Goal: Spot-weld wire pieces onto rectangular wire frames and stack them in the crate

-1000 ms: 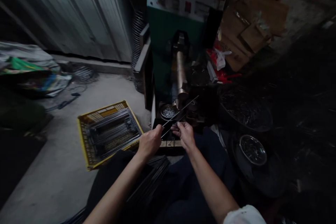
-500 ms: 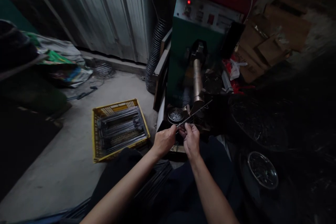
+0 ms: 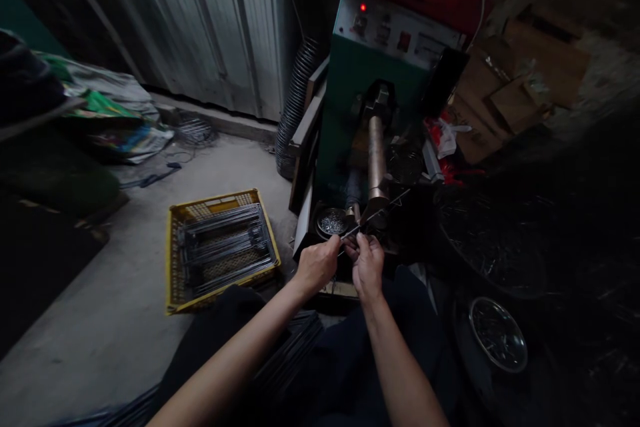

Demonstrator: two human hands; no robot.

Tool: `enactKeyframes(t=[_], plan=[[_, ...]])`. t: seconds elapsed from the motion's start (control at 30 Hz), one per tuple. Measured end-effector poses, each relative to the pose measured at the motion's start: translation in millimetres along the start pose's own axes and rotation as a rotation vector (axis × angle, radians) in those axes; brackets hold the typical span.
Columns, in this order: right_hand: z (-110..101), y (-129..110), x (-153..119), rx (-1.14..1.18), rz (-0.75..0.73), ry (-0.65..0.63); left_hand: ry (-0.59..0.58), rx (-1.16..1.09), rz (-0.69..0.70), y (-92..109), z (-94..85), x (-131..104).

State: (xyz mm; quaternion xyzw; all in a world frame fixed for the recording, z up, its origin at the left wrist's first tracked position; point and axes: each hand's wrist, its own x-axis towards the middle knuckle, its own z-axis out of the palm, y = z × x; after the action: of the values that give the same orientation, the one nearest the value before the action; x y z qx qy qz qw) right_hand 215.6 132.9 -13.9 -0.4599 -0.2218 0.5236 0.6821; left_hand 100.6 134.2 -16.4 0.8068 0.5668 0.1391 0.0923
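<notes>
My left hand [image 3: 319,265] is closed round the near end of a thin metal wire piece [image 3: 383,209], which slants up to the right. My right hand [image 3: 369,265] pinches close beside the wire, just under it; what its fingertips hold is too small and dark to make out. Right ahead of both hands, the wire crosses at the lower end of a thick copper-coloured arm [image 3: 377,157] on a green machine [image 3: 340,93]. A round bowl of small shiny metal pieces [image 3: 331,221] stands just beyond my left hand.
On the floor at left sits a yellow plastic crate [image 3: 171,260] holding several bent wire frames [image 3: 227,240]. A round dish [image 3: 520,353] with thin metal bits lies at lower right. Cardboard boxes [image 3: 515,103] are piled at the right. A coiled spring-like hose [image 3: 295,107] leans by the machine.
Both hands and the wire have shifted slightly to the right at the machine arm's end. The whole view has also moved a little. Both hands keep their closed grips.
</notes>
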Motion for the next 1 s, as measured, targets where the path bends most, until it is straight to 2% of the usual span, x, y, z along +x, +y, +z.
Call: enactKeyframes(t=[0.23,0.53,0.77,0.87,1.0], plan=[[-0.6,-3.8,0.4,-0.045,0.001,-0.013,0.008,-0.007,0.009,-0.2,-0.1,-2.2],[0.4,-5.0,7.8,-0.052,-0.009,-0.004,0.051,-0.012,0.018,-0.2,0.0,6.1],[2.9,-6.9,9.6,-0.022,0.022,-0.006,0.028,-0.018,0.033,-5.7,0.9,9.6],[-0.1,-8.8,9.8,-0.04,0.015,-0.014,0.006,-0.01,0.038,-5.8,1.7,11.8],[-10.0,-13.0,15.7,-0.133,-0.021,0.037,0.0,-0.011,0.045,1.5,2.1,20.3]])
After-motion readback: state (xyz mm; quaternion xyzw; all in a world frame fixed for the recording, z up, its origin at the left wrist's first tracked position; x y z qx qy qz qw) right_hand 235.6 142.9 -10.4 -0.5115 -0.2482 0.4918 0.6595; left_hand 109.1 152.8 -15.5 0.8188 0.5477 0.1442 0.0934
